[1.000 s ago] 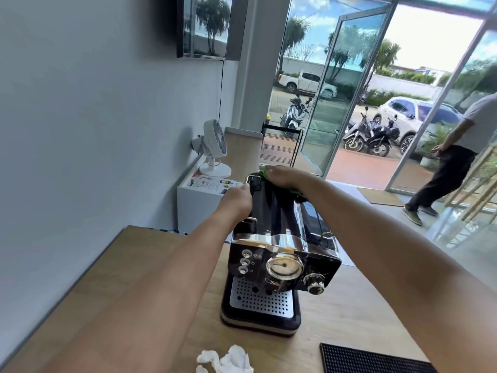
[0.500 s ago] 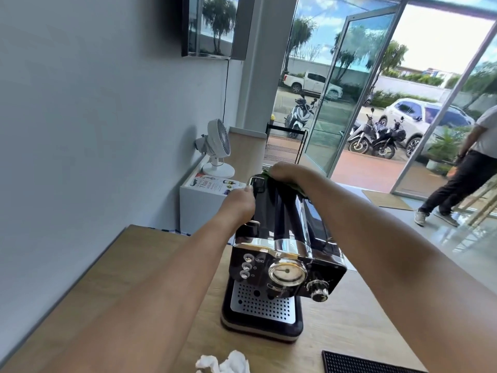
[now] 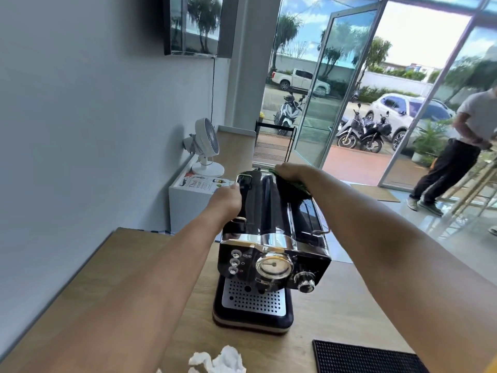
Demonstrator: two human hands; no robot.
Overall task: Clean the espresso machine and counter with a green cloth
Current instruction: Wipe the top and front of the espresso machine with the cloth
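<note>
A black and chrome espresso machine stands on the wooden counter, its gauge and knobs facing me. My left hand grips the machine's top left edge and holds it steady. My right hand presses a dark green cloth onto the rear right of the machine's top. Only a small part of the cloth shows under the hand.
Crumpled white tissue lies at the counter's near edge, beside a black rubber mat. A white fan sits on a white cabinet behind the counter. A person stands by the open glass door.
My right hand with the cloth has shifted slightly right along the machine's rear top. The left hand keeps its hold. The person at the right has stepped closer to the door.
</note>
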